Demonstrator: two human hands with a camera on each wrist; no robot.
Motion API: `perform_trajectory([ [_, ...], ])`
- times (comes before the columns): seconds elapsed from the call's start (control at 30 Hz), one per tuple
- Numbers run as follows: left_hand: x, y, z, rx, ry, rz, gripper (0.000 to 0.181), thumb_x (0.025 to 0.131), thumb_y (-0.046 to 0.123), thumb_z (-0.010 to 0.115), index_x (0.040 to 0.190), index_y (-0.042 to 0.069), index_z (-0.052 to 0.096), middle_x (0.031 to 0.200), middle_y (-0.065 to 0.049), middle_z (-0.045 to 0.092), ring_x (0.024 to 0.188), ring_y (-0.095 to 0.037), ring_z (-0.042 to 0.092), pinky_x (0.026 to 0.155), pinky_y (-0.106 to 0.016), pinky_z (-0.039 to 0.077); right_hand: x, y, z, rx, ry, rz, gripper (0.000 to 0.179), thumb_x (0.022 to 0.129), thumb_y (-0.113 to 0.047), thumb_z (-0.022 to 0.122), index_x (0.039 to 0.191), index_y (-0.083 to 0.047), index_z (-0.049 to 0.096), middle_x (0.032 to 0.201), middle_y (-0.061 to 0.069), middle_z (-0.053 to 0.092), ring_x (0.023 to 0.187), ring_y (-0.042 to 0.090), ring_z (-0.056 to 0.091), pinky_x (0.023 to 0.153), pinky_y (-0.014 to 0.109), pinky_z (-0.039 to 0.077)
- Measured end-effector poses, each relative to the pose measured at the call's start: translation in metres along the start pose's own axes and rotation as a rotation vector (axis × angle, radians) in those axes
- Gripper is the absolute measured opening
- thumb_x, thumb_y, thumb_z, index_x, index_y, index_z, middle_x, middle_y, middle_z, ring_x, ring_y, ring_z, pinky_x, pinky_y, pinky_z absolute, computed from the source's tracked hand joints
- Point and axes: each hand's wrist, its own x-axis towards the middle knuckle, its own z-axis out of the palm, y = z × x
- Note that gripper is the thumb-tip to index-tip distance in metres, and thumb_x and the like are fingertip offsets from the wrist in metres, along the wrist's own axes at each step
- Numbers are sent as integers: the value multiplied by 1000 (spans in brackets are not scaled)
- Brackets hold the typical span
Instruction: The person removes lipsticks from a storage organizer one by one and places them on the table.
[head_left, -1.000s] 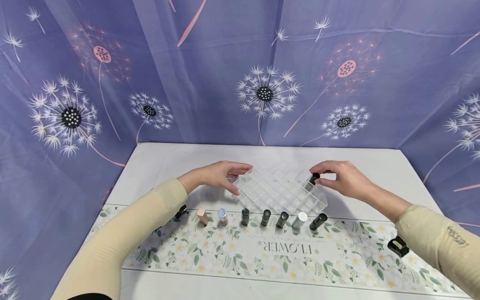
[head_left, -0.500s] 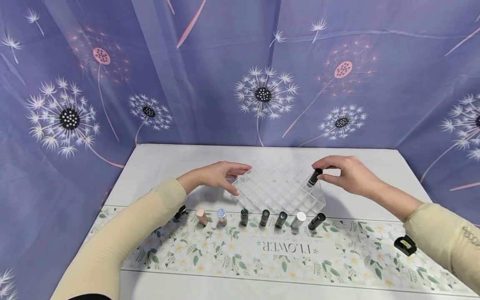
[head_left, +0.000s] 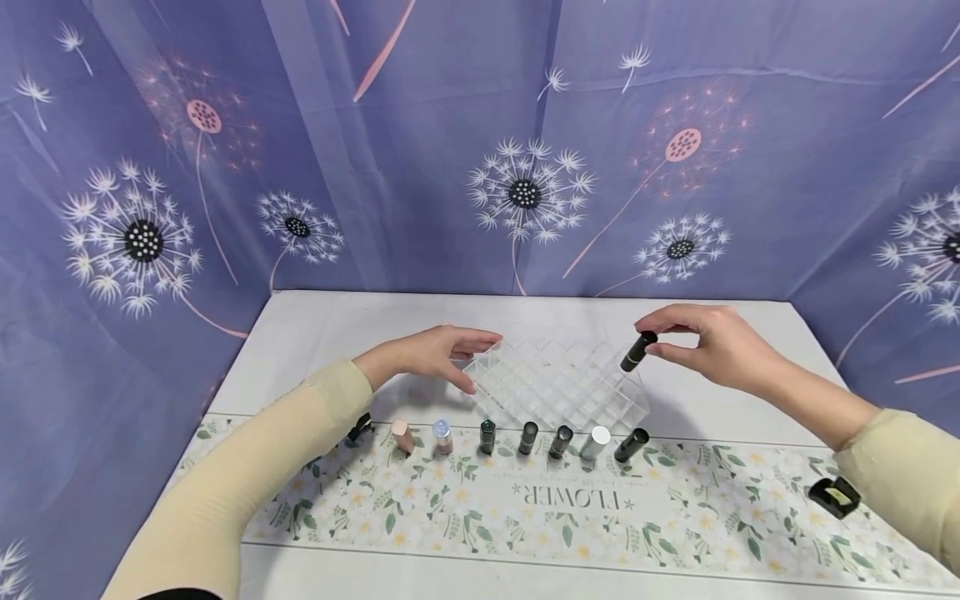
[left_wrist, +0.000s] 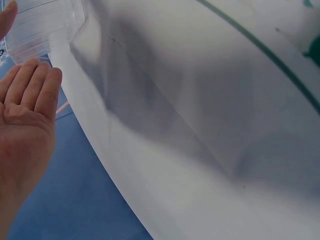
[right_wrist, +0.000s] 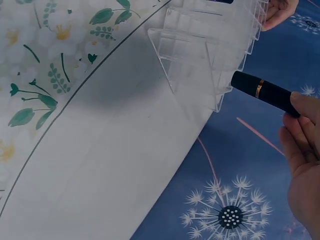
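A clear lattice lipstick organizer (head_left: 555, 379) stands in the middle of the table. My left hand (head_left: 438, 354) is at its left end, fingers straight and thumb spread; in the left wrist view the hand (left_wrist: 30, 115) shows its palm, close to the clear wall. My right hand (head_left: 712, 342) pinches a black lipstick tube (head_left: 639, 351) by its upper end with thumb and fingertips. Tilted, the tube hangs just above the organizer's right end. In the right wrist view a gold band rings the lipstick tube (right_wrist: 265, 91), its lower end apart from the organizer.
In front of the organizer several lipsticks stand in a row, among them a pink one (head_left: 402, 436), a blue-topped one (head_left: 442, 436), a silver one (head_left: 596, 442) and a black one (head_left: 632, 445). A floral runner (head_left: 480, 508) lies beneath them. Black clips (head_left: 834, 497) hold it.
My right hand has lifted the black lipstick tube up and out of the organizer's right-end compartment, moving slightly right. The left hand has stayed at the organizer's left end.
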Motion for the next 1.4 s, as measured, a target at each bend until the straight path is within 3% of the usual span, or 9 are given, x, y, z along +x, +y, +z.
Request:
perform_trajectory([
  [0.2, 0, -2, 0, 3, -1, 5, 96, 89, 7, 88, 169, 11, 34, 173, -7, 34, 156, -27, 40, 127, -35, 36, -8, -4, -6, -5, 11, -9, 44, 83, -2, 91, 122, -18, 80, 116, -6, 79, 101, 7, 71, 90, 7, 51],
  [0.57, -3, 4, 0, -1, 8, 5, 95, 89, 6, 88, 168, 10, 35, 172, -9, 35, 156, -27, 40, 127, -36, 37, -26, -12, -21, -32, 16, -56, 51, 76, 2, 93, 121, -20, 80, 113, -9, 80, 102, 3, 72, 92, 5, 49],
  [0.8, -3, 2, 1, -6, 5, 12, 96, 89, 6, 88, 168, 8, 34, 172, -10, 35, 156, -29, 40, 127, -37, 36, -42, -17, -24, -33, 2, -53, 54, 77, 2, 92, 123, -21, 79, 115, -8, 80, 107, -4, 69, 78, 9, 53],
  [1.07, -2, 1, 1, -28, -1, 13, 96, 89, 7, 88, 168, 9, 34, 173, -9, 34, 156, -28, 39, 127, -37, 36, -57, -19, -20, -22, 2, -44, 58, 75, 3, 93, 124, -23, 78, 116, -11, 79, 108, -4, 69, 90, 5, 50],
  [1.4, -2, 3, 0, -25, 3, 0, 96, 89, 5, 88, 168, 9, 34, 173, -9, 34, 156, -29, 40, 128, -37, 36, -75, -20, -9, -3, 7, -49, 62, 72, 5, 93, 125, -23, 77, 115, -11, 79, 108, -4, 69, 93, 4, 48],
])
